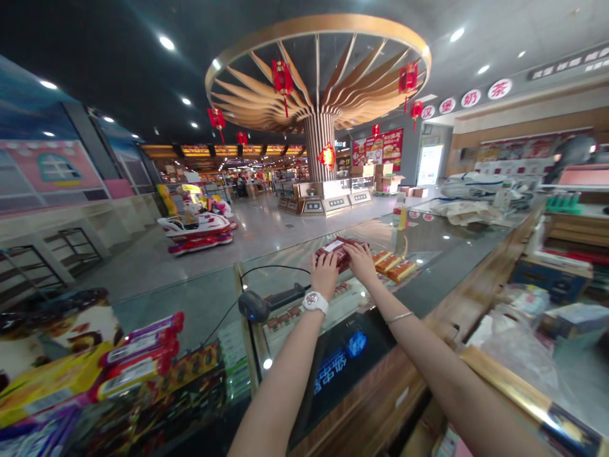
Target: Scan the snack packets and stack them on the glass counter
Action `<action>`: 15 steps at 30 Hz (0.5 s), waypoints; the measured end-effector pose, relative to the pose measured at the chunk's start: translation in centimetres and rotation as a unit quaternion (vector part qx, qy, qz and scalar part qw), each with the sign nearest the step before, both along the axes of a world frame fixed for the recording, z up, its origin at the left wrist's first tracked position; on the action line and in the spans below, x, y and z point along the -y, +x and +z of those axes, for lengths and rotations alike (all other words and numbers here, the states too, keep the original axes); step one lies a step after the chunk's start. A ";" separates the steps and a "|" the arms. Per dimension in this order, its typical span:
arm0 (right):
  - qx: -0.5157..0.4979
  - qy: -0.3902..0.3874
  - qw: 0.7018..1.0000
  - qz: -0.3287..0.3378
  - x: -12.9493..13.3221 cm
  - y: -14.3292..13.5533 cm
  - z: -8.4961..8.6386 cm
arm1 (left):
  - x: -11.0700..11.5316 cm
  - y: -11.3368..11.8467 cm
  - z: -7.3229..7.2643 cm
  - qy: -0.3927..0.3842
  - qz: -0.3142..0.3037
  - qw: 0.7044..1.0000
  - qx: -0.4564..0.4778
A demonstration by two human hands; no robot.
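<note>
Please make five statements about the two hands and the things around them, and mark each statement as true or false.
1. The left hand and the right hand both touch the dark red packet. True.
2. The round white wristwatch is on the right wrist. False: the wristwatch is on the left wrist.
3. The black handheld scanner is nearer to the left hand than to the right. True.
4. The small orange-and-brown packets lie left of both hands. False: they lie to the right.
5. The hanging lanterns are red. True.
</note>
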State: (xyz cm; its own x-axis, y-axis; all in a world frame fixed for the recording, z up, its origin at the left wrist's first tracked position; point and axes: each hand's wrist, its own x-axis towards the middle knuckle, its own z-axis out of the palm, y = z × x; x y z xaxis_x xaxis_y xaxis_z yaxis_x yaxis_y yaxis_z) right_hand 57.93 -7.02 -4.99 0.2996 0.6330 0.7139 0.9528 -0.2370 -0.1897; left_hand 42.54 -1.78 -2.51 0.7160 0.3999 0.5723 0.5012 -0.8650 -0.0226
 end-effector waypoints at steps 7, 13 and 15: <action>0.030 0.050 0.998 -0.004 0.9 -0.5 0.5 | 0.3 -0.3 0.6 0.014 0.004 1.000 0.005; 0.068 0.036 0.997 0.010 2.4 -1.0 1.5 | 0.5 -1.3 1.2 0.025 -0.002 1.000 0.001; 0.079 0.039 0.996 0.014 2.9 -1.1 1.7 | 0.7 -1.9 1.5 0.038 -0.010 0.999 -0.004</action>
State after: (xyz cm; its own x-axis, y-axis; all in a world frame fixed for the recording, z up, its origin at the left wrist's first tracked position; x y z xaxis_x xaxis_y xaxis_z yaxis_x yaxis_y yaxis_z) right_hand 56.81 -9.93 -3.26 0.1633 0.5793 0.7986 0.9781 -0.2009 -0.0543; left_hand 40.69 -2.49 -1.04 0.7281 0.3407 0.5948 0.4828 -0.8708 -0.0923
